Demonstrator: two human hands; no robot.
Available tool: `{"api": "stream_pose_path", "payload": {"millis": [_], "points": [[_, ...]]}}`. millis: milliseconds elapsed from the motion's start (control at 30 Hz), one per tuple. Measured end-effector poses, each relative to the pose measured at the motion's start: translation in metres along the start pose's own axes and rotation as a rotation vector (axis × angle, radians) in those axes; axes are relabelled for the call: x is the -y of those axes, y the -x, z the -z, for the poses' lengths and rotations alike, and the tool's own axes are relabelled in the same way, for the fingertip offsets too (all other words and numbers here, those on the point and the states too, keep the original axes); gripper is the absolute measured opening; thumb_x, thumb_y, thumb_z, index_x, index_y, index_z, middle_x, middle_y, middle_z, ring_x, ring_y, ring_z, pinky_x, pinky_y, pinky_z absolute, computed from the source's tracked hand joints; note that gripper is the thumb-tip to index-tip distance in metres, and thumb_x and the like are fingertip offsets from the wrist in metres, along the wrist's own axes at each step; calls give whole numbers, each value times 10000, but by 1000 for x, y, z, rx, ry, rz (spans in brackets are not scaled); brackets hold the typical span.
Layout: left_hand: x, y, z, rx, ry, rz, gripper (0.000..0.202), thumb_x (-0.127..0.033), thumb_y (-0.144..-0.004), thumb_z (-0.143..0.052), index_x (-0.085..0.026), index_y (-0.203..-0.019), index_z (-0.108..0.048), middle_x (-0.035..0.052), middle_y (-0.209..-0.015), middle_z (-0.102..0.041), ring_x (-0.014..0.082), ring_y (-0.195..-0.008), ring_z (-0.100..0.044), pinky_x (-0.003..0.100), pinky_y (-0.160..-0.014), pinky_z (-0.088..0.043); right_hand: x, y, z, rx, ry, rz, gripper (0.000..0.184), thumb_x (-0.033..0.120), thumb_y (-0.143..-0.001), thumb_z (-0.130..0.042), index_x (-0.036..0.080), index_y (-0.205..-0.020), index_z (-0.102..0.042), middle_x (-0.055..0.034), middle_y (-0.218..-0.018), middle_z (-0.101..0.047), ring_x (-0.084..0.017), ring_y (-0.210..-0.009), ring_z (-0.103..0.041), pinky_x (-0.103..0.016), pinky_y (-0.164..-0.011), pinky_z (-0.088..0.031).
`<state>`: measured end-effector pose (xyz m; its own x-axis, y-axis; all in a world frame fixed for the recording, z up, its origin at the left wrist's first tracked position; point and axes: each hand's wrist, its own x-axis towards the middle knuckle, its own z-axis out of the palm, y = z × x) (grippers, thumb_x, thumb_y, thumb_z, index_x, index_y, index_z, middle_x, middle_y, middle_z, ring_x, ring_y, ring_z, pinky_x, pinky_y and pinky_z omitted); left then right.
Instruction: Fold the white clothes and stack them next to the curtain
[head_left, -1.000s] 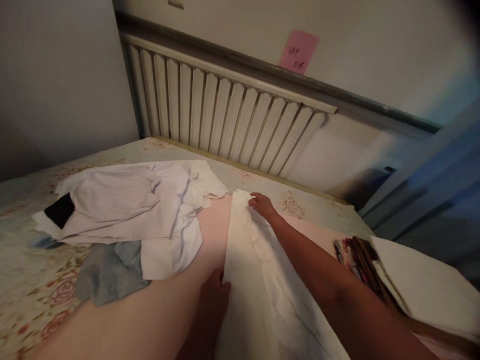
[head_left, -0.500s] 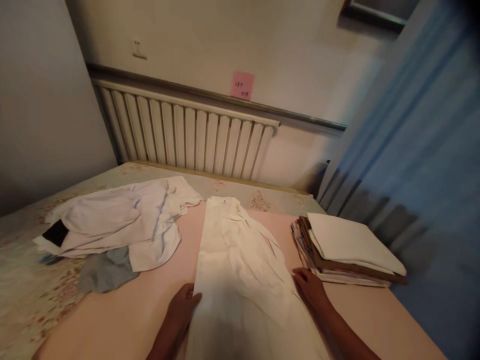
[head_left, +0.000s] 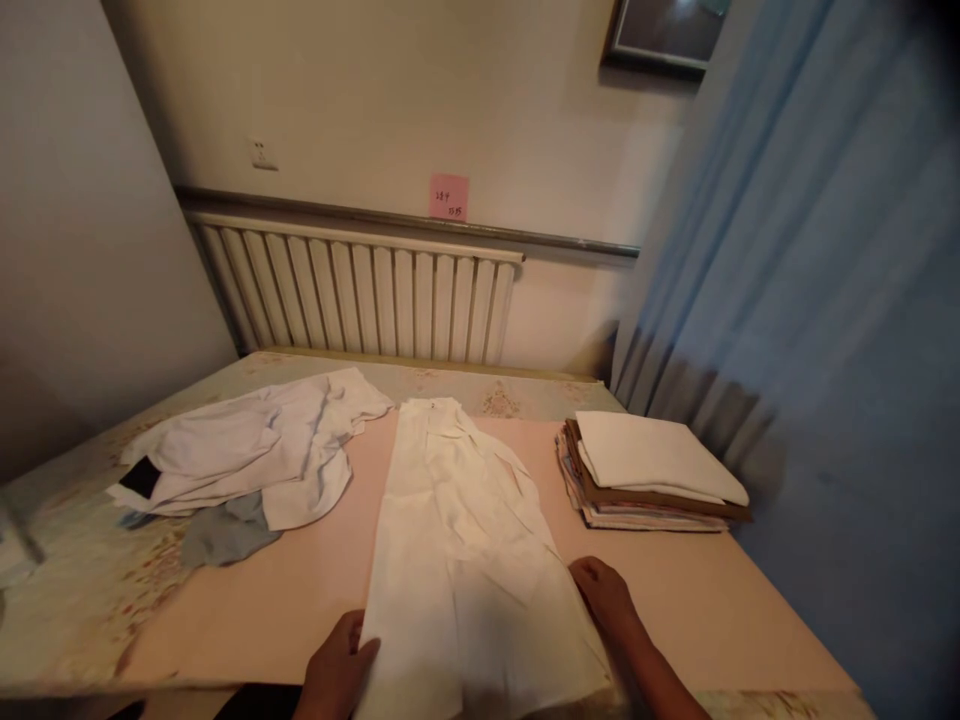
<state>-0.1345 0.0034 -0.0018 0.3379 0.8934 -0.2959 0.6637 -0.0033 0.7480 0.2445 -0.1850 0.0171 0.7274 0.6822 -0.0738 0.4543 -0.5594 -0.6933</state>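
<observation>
While the head view takes in a white garment (head_left: 409, 560) lying on the pink sheet (head_left: 247, 620), the left hand (head_left: 337, 665) pinches its left edge; whether the right hand (head_left: 606, 595), fingers curled, grips the opposite edge is unclear. The fabric looks light, soft, easily creased, best held by both sides.

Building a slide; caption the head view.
Both hands at the edges of a white garment, between loose clothes and a folded stack.

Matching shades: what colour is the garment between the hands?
The garment is creamy white; see head view.
</observation>
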Motion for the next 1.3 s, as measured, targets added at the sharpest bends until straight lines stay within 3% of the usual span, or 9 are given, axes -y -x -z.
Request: {"api": "stream_pose_path", "payload": {"millis": [233,400,633,800,867,967,1033,1133,1300], "points": [[15,12,-11,-64,-48,-23,271,-160,-817,-472,-194,-1079,-530,25,-1097,-716,175,-1049,-661,246,-885,-473,-23,39,-13,26,137,67,175,337,-764,-476,218,-706,-591,3,-676,-628,-164,-661,-574,-241,-627,-381],[15,20,-14,-92,-53,-31,242,-157,-841,-430,-206,-1055,-533,27,-1094,-711,172,-1046,-657,255,-899,-463,-27,54,-9,7,146,86,155,279,-766,-456,220,-699,-582,0,-700,-646,-161,-684,-595,-241,-656,-392],[1,37,-8,-91,-205,-50,268,-213,-890,-365,-220,-1107,-521,46,-1060,-700,193,-1015,-654,289,-890,-457,-29,61,-3,-70,124,22,149,275,-742,-451,224,-651,-559,25,-618,-599,-155,-626,-573,-238,-613,-392],[-24,47,1,-243,-564,-153,362,-264,-912,-343,-131,-1189,-535,139,-1173,-627,271,-1118,-557,403,-981,-386,-29,66,2,-104,132,30,172,291,-763,-434,242,-720,-593,10,-665,-633,-173,-656,-589,-255,-637,-402],[-39,45,8,-278,-667,-199,364,-265,-909,-345,-125,-1162,-567,148,-1134,-635,295,-1076,-555,435,-956,-390,-26,63,6,-128,112,53,211,330,-793,-420,252,-774,-615,-7,-737,-673,-189,-707,-612,-264,-667,-414],[-59,30,16,-311,-697,-256,365,-265,-902,-355,-133,-1142,-595,141,-1076,-655,298,-1021,-564,438,-894,-421,-14,46,11,-143,112,96,253,368,-822,-395,256,-771,-616,-19,-754,-683,-200,-714,-615,-273,-666,-415],[-67,10,17,-338,-639,-329,388,-267,-897,-365,-125,-1181,-587,142,-1132,-647,289,-1085,-550,426,-922,-424,-1,26,10,-144,138,123,252,366,-827,-396,249,-729,-597,-11,-702,-663,-192,-673,-599,-268,-637,-400],[-73,-34,10,-374,-531,-450,440,-299,-900,-359,-110,-1235,-574,143,-1274,-600,278,-1233,-490,426,-1017,-394,25,-13,4,-156,188,147,211,305,-819,-419,236,-691,-571,4,-664,-638,-169,-646,-580,-252,-615,-373],[-65,-106,-11,-415,-505,-549,494,-330,-922,-318,-103,-1288,-561,131,-1382,-544,268,-1336,-425,430,-1097,-343,72,-85,-11,-171,310,105,235,226,-867,-405,206,-792,-627,-31,-793,-686,-157,-752,-615,-240,-651,-368]]}}
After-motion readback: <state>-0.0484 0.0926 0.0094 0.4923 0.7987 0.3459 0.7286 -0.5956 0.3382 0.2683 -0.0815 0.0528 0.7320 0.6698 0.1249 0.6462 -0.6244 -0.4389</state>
